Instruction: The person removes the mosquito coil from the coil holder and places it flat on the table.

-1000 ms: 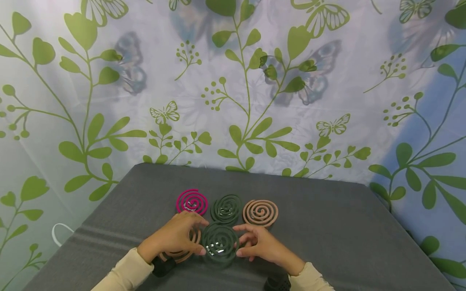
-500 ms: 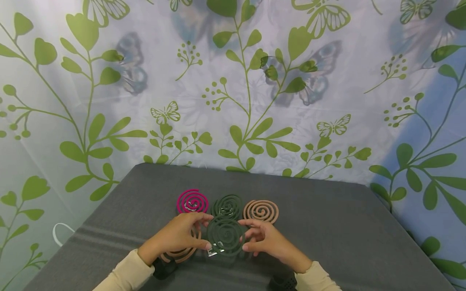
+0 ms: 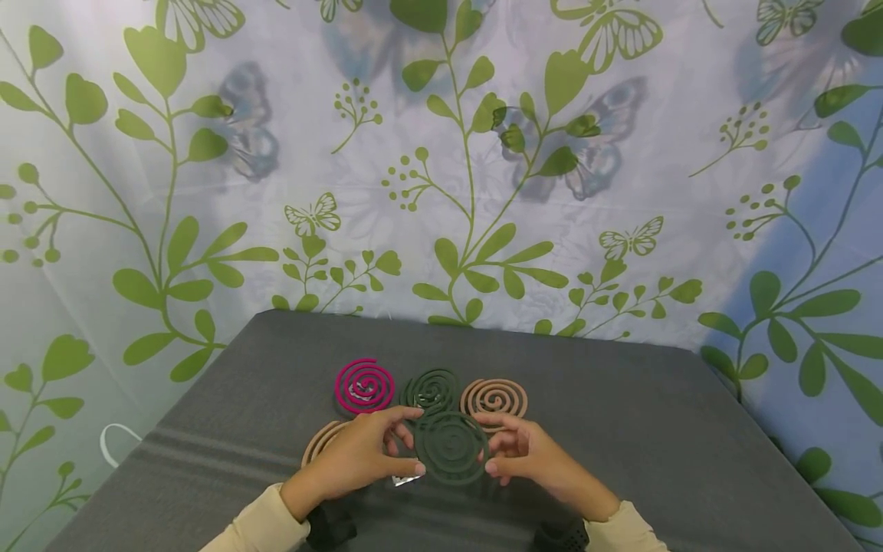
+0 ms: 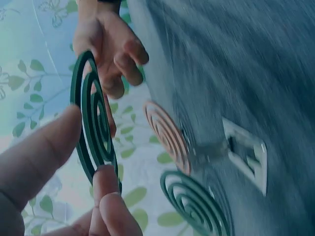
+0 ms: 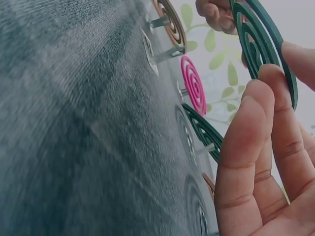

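A dark green mosquito coil [image 3: 451, 445] is held up above the table, apart from the small metal stand [image 4: 264, 169] that sits on the cloth. My left hand [image 3: 366, 452] pinches the coil's left edge between thumb and fingers. On the opposite edge, my right hand [image 3: 534, 458] pinches it too, its thumb and fingertips seen around the rim in the right wrist view. Behind the held coil, another green coil [image 3: 441, 383] rests on its own stand. A tan coil [image 3: 319, 445] is partly hidden by my left hand.
Farther back stand a pink coil [image 3: 366, 387] and a second tan coil [image 3: 494, 402], raised on metal stands. Grey cloth covers the table [image 3: 621, 429]. A leaf-and-butterfly printed curtain [image 3: 441, 192] hangs behind it. A white loop [image 3: 106, 445] shows at the left edge.
Both hands have carried the green coil rightward, away from its metal stand, which now shows partly beneath my left hand. The other coils have stayed put.
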A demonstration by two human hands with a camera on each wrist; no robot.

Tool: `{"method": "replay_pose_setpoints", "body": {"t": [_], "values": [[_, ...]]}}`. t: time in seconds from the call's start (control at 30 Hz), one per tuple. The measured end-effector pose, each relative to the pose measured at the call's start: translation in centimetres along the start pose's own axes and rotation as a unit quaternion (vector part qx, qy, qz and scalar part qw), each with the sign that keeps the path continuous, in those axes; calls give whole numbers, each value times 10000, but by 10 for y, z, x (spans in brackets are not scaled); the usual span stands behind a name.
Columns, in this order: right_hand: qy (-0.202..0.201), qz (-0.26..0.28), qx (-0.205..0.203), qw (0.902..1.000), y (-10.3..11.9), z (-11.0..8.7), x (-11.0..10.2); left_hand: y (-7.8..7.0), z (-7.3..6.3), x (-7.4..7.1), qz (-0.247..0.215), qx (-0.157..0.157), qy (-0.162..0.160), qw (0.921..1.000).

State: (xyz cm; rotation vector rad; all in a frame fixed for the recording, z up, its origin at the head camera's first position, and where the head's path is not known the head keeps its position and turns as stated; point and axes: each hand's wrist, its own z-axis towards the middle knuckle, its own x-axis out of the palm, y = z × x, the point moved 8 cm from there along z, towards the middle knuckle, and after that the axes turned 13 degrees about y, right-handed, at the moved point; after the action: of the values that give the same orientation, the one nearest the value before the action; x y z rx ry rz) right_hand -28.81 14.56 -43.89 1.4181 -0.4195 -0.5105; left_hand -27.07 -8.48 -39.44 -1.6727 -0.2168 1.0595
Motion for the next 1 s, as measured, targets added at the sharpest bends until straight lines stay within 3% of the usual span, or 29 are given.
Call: {"method": "replay_pose_setpoints", "body": {"t": [0.1, 0.17, 0.27, 0.4, 0.47, 0.6, 0.73, 0.83, 1.0], "values": [[-21, 59, -10, 10000, 1, -7, -3, 3, 6, 7, -142, 76, 123, 9998], [-12, 86, -45, 10000, 2, -10, -4, 15, 13, 13, -134, 252, 219, 9994], [42, 121, -171, 9998, 5, -16, -7, 43, 27, 22, -195, 412, 225, 9987], [97, 100, -296, 9995, 10, -23, -11, 70, 43, 34, -272, 330, 121, 9990], [114, 55, -301, 9995, 11, -27, -14, 72, 46, 39, -279, 270, 83, 9992], [138, 70, -273, 9995, 13, -34, -18, 51, 46, 45, -422, 318, 8, 9986], [159, 87, -335, 9993, 16, -41, -22, 12, 39, 47, -625, 479, -31, 9969], [143, 56, -407, 9991, 18, -45, -26, -9, 37, 49, -728, 378, -98, 9966], [77, -7, -474, 9988, 24, -52, -34, -18, 45, 55, -889, 188, -321, 9953]]}}
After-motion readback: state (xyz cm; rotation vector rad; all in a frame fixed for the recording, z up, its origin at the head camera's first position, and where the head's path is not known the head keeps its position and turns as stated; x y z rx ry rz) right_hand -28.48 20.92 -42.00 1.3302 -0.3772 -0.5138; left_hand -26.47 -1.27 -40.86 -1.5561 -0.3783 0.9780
